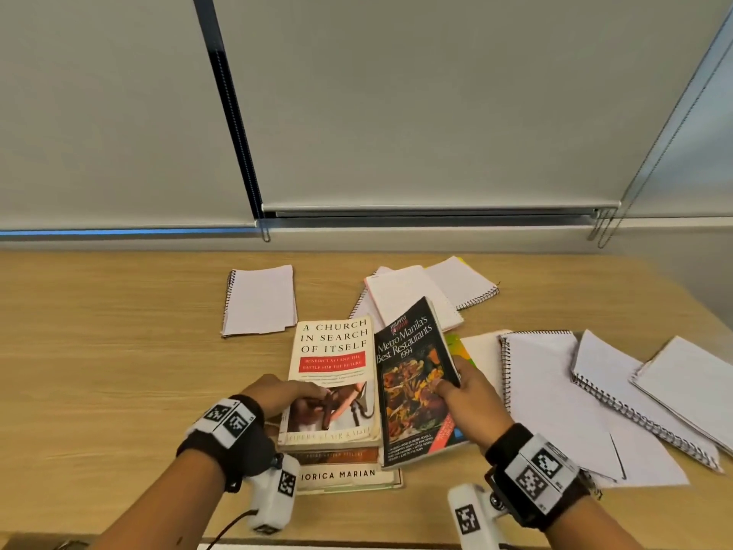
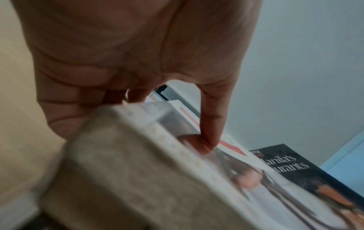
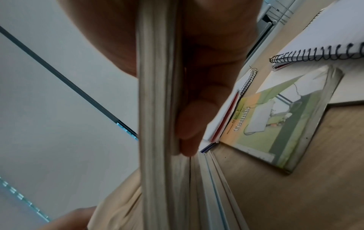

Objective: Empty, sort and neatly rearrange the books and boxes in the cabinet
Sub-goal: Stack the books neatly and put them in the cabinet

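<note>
At near edge of surface (image 1: 119, 351): book pile (image 1: 349, 466), three books visible in it, cream church book (image 1: 333, 375) on top.
Left hand (image 1: 277, 394): fingers curled round left side of church book, thumb (image 2: 208, 127) pressed on its cover; the hand grips it.
Right hand (image 1: 472, 398): pinches black restaurant guide (image 1: 416, 383) by its right edge, thumb on cover, fingers (image 3: 189, 132) behind the pages; guide tilted up, left edge against the pile.
Tennis book (image 3: 279, 118): flat on surface, just right of the guide, partly under a notebook.
Small notebook (image 1: 260, 299): alone, toward the far edge, left of centre, well apart from the rest.
Notebook heap (image 1: 416, 295): toward the far edge behind the guide, overlapping; at least two, exact count cannot be told.
Right notebooks (image 1: 555, 391): toward the right edge, three spiral-bound, overlapping, plus loose sheets below.
Count: books five (three in pile, guide, tennis book); notebooks at least six; boxes none in view.
Cabinet: not in view.
Progress, judged: emptying appears done for these items; sorting under way, books gathering at near edge.
Remaining, judged: guide onto the pile, tennis book, notebooks grouped, everything back into the cabinet.
</note>
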Available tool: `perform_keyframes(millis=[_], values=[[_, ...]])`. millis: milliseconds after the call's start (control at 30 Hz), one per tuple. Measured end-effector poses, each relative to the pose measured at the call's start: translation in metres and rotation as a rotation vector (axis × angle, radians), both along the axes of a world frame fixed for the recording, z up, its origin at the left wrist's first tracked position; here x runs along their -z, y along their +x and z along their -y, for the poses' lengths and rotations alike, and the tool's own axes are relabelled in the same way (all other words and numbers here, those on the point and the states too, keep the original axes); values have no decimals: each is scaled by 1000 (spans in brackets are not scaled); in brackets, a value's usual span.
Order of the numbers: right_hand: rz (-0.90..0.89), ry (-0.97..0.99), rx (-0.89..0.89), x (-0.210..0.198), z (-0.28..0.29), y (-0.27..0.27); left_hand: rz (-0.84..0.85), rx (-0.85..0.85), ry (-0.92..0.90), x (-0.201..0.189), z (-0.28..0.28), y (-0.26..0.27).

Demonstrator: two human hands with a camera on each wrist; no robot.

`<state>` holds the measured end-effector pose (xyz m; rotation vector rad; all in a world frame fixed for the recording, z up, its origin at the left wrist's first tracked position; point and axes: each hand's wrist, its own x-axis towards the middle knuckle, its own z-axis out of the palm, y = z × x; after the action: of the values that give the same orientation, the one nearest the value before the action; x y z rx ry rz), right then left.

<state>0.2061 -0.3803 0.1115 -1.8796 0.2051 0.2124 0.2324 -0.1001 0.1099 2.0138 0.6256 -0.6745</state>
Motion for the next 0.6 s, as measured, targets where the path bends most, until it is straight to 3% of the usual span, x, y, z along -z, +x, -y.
perform_keyframes(millis=[333, 467, 600], values=[[21, -51, -43, 0, -3, 3, 165, -5, 40, -6, 17, 4], [35, -59, -40, 2, -3, 3, 88, -30, -47, -11, 13, 8], [36, -54, -40, 2, -2, 2, 44, -75, -270, -11, 17, 10]])
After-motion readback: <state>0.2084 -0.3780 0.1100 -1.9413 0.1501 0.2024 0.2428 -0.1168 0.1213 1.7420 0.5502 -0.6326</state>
